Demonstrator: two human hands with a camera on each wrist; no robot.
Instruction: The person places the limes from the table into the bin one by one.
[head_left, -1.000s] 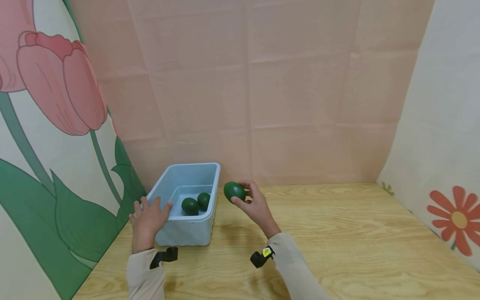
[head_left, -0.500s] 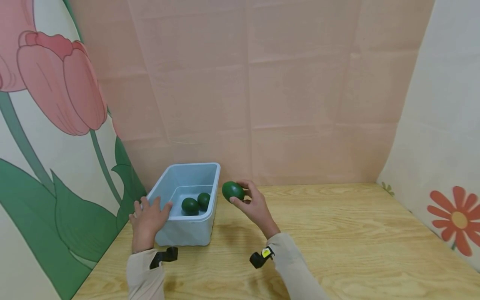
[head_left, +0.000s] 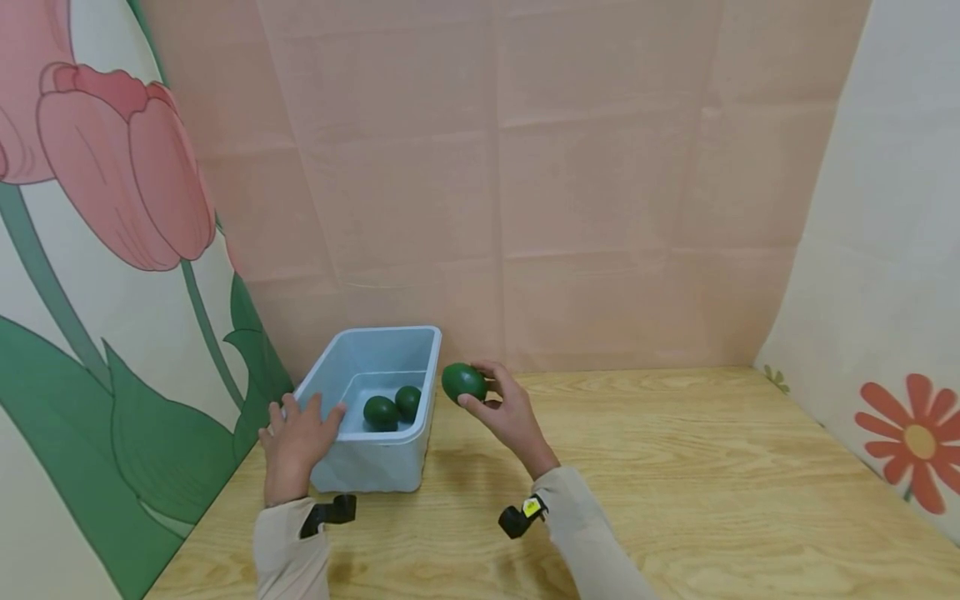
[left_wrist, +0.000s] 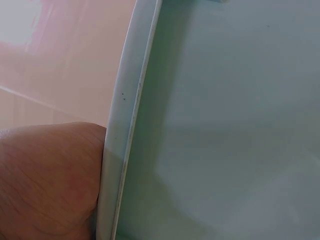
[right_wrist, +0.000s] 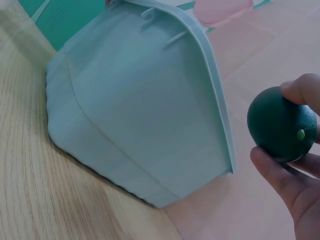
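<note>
My right hand [head_left: 512,417] pinches a dark green avocado [head_left: 463,382] between thumb and fingers, held up just right of a light blue plastic bin [head_left: 367,462]. In the right wrist view, the avocado [right_wrist: 280,122] shows a small pale stem nub and stands apart from the bin's rim. Two more avocados lie inside the bin, one [head_left: 380,412] nearer the front and another [head_left: 408,402] by the right wall. My left hand [head_left: 297,442] rests at the bin's front left corner, fingers spread. The left wrist view shows part of that hand [left_wrist: 50,180] against the outside of the rim.
A wood-grain table [head_left: 675,483] carries the bin. Behind it hangs a pinkish backdrop [head_left: 562,183]. On the left stands a wall with painted tulips [head_left: 127,167], close beside the bin; a white wall with a painted red flower [head_left: 917,442] borders the right.
My right hand has drifted slightly left with the avocado, nearer the bin. My left hand, the bin and the avocados inside it have stayed in place.
</note>
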